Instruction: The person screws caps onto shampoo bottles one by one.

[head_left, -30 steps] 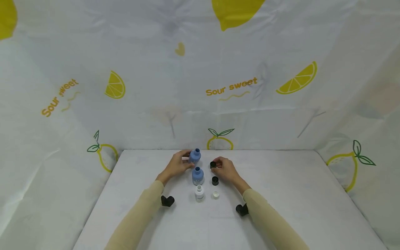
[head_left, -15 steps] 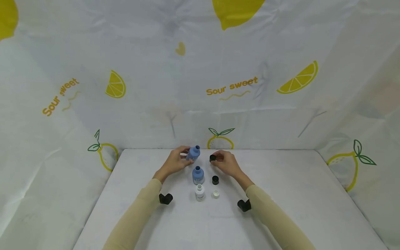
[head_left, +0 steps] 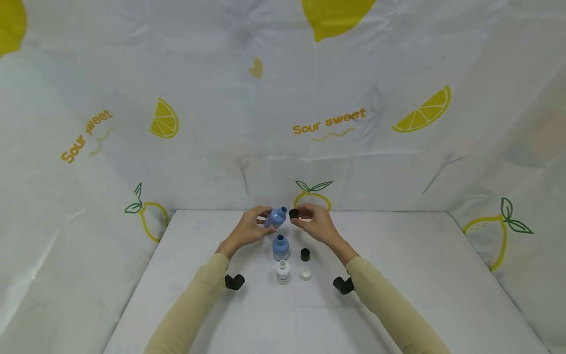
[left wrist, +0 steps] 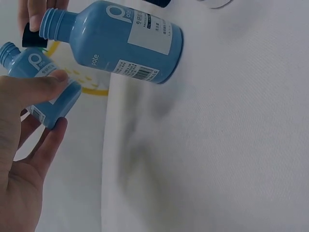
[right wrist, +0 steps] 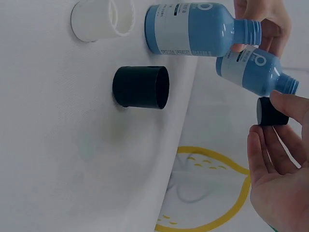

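My left hand (head_left: 247, 229) grips a blue bottle (head_left: 276, 218), raised off the table and tilted with its uncapped neck to the right. Thumb and fingers wrap its body in the left wrist view, where the bottle (left wrist: 46, 79) shows a white label. Close beside that neck, my right hand (head_left: 319, 225) pinches a black cap (head_left: 294, 214). The right wrist view has this cap (right wrist: 271, 112) between thumb and fingertips, just off the threaded mouth. Nearer stands a second open blue bottle (head_left: 280, 248) with a black cap (head_left: 305, 254) to its right.
A small open white bottle (head_left: 283, 273) stands closest to me, a white cap (head_left: 306, 274) on its right. Behind the table (head_left: 398, 275) hangs a white curtain (head_left: 389, 177) with lemon prints. Black wrist devices (head_left: 234, 281) sit at both forearms.
The left hand has lifted its blue bottle and tipped it rightward. My right hand has raised the black cap from the table and brought it left, close to that bottle's mouth.
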Demonstrator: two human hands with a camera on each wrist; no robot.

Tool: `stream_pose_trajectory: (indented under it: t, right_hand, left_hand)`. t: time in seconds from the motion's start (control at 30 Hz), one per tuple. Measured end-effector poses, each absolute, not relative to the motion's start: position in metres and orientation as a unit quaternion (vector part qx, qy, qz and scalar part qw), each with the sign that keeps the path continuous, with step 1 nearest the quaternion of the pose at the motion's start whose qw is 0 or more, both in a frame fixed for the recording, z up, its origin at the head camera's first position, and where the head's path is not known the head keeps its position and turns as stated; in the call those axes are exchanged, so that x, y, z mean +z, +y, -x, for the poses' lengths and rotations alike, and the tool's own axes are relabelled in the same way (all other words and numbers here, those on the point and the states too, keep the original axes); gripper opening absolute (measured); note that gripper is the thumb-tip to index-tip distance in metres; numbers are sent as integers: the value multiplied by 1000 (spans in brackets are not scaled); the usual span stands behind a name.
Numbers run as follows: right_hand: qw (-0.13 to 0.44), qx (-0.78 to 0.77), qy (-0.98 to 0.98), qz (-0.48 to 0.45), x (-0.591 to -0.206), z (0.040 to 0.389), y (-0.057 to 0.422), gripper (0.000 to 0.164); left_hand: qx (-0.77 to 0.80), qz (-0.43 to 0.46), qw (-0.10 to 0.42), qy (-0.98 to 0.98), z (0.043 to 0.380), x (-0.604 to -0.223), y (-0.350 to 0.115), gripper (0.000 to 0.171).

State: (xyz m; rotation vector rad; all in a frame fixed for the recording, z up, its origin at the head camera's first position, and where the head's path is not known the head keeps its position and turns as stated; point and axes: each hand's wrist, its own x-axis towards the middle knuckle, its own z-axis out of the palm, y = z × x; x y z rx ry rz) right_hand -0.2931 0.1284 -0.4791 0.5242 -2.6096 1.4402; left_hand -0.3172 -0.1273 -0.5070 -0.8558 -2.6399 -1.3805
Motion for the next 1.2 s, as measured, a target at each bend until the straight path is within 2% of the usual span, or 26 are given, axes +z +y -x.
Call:
stream_pose_trajectory:
  t: [0.5,0.8,1.2]
  right_hand:
    - [65,466,-863,-185,-473,290,128,38]
    - [87,499,-840,-194,-474,292,127,31]
    - [94,534,-817,-196,-471,293,115,39]
  left_hand:
    - [-431,277,22,-858,317,-506,-124,59]
    - [-418,277,22,-865,317,-505,-126,59]
    - [-394,287,21,-873,317,-502,-125,59]
